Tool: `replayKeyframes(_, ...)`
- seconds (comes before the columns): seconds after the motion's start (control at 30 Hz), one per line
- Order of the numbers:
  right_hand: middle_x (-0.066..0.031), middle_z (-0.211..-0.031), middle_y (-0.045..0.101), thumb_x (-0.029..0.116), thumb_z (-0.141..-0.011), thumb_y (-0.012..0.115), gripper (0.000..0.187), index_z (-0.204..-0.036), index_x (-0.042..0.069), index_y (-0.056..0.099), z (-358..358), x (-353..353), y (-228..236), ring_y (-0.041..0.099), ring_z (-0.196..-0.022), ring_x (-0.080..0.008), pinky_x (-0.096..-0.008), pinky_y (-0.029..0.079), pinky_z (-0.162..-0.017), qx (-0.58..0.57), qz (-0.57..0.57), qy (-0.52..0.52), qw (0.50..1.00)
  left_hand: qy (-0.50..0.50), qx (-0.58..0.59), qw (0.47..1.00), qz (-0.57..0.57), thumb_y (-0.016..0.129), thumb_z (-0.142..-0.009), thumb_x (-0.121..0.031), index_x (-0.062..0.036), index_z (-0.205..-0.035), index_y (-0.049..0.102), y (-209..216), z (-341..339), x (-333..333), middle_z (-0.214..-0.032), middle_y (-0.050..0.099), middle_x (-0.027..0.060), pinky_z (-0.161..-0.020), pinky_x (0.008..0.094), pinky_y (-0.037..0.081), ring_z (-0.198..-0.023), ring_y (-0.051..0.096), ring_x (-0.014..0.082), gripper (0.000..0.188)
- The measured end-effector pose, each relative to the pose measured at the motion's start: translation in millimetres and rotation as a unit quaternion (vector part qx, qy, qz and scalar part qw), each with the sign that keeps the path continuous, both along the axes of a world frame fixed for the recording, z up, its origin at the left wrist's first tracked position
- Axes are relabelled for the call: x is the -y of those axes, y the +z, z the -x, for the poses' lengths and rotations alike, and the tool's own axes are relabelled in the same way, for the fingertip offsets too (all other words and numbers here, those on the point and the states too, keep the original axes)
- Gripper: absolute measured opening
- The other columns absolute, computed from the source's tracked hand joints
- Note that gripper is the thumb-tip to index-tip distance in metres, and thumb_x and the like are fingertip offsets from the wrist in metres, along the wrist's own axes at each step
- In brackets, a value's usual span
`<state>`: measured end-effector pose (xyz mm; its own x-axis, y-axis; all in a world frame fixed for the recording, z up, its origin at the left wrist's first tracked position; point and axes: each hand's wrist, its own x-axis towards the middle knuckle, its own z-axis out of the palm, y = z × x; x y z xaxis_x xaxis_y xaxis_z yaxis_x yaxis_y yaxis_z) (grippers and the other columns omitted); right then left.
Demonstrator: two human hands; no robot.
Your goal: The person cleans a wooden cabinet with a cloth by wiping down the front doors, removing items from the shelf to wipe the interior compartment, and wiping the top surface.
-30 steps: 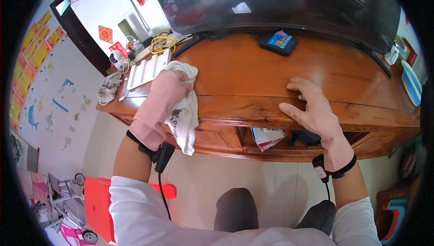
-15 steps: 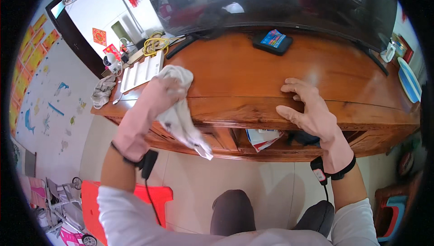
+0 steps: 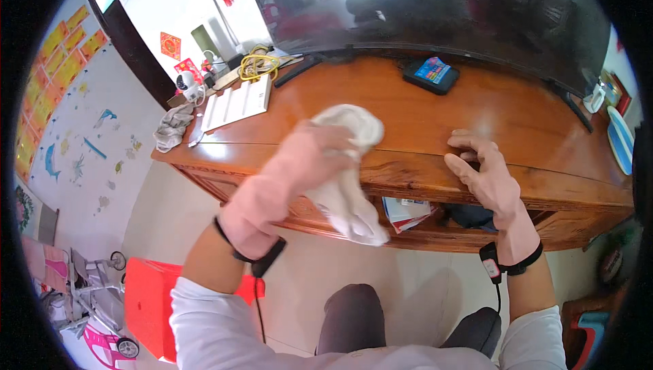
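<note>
My left hand [image 3: 325, 154] wears a pink glove and is closed round a white cloth [image 3: 359, 210], a little smeared by motion. One part of the cloth bunches on the top of the brown wooden cabinet [image 3: 415, 122]; the rest hangs down over its front edge. To the right, my right hand [image 3: 488, 176], in a matching pink glove, is at the cabinet's front edge. Its thumb stands apart from the bent fingers, and nothing shows between them.
A large television [image 3: 435, 13] spans the back of the cabinet, with a black box [image 3: 430, 79] before it. At left are a white panel [image 3: 237, 103], yellow cable [image 3: 258, 65], small camera [image 3: 189, 86] and crumpled grey cloth [image 3: 174, 126]. A red stool [image 3: 151, 302] stands below left.
My left hand has moved right along the cabinet with the white cloth. The whole view has shifted somewhat; my right hand stays at the front edge, its fingers a little more bent.
</note>
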<state>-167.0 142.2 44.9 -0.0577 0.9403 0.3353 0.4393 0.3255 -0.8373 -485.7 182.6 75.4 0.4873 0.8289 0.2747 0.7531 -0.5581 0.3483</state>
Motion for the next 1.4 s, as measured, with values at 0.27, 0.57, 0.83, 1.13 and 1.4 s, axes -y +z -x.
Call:
replayKeyframes(0.27,-0.0183,-0.115,0.061,0.030,-0.081,0.075,0.049,-0.112,-0.004,0.061,5.8,-3.9,2.7,0.061,-0.096,-0.0256,-0.0342,0.051,-0.081,0.110,-0.099,-0.013,0.989,0.265,0.020,0.957,0.115,0.070,-0.083,-0.026,-0.0046,-0.113,0.067,27.0,63.1,-33.9,-0.103,0.069,0.0147,-0.080,0.0343,0.053,-0.089,0.067,0.0228,0.037)
replayKeyframes(0.57,-0.0091,-0.097,0.065,0.035,-0.092,0.064,0.044,-0.112,-0.003,0.060,-7.4,-18.6,-8.8,0.060,-0.086,-0.0132,-0.0270,0.050,-0.075,-0.085,0.017,0.037,0.996,-0.206,0.187,0.956,0.092,0.074,-0.076,-0.018,-0.0069,-0.098,0.073,-12.0,-101.5,28.5,-0.108,0.068,0.0134,-0.098,0.0374,0.044,-0.108,0.060,0.0308,0.024)
replayKeyframes(0.83,-0.0109,-0.106,0.062,0.038,-0.097,0.055,0.046,-0.122,-0.001,0.055,-10.2,-3.4,11.7,0.060,-0.093,-0.0167,-0.0298,0.049,-0.084,-0.195,0.030,0.024,0.980,-0.165,0.608,0.708,0.319,0.067,-0.087,-0.015,-0.0064,-0.107,0.070,-32.6,-102.3,107.0,-0.110,0.066,0.0050,-0.091,0.0332,0.048,-0.100,0.062,0.0183,0.022)
replayKeyframes(1.13,-0.0122,-0.153,0.024,0.015,-0.061,0.087,0.104,-0.147,0.007,0.029,71.5,91.0,17.4,0.025,-0.141,-0.0266,-0.0391,0.021,-0.115,-0.147,-0.090,0.219,0.961,-0.221,0.733,0.588,0.261,0.053,-0.098,-0.037,-0.0095,-0.142,0.038,-27.7,-116.0,114.4,-0.138,0.042,0.0067,-0.105,0.0294,0.035,-0.124,0.043,0.0155,0.054)
replayKeyframes(1.4,-0.0122,-0.111,0.065,-0.008,-0.083,0.053,0.033,-0.113,0.001,0.057,-29.9,60.7,27.6,0.065,-0.100,-0.0214,-0.0355,0.055,-0.087,-0.272,-0.081,-0.047,0.958,0.005,0.369,0.916,-0.159,0.067,-0.085,-0.025,0.0001,-0.115,0.059,-20.3,-53.7,81.4,-0.124,0.058,0.0222,-0.102,0.0417,0.042,-0.115,0.055,0.0397,0.039)
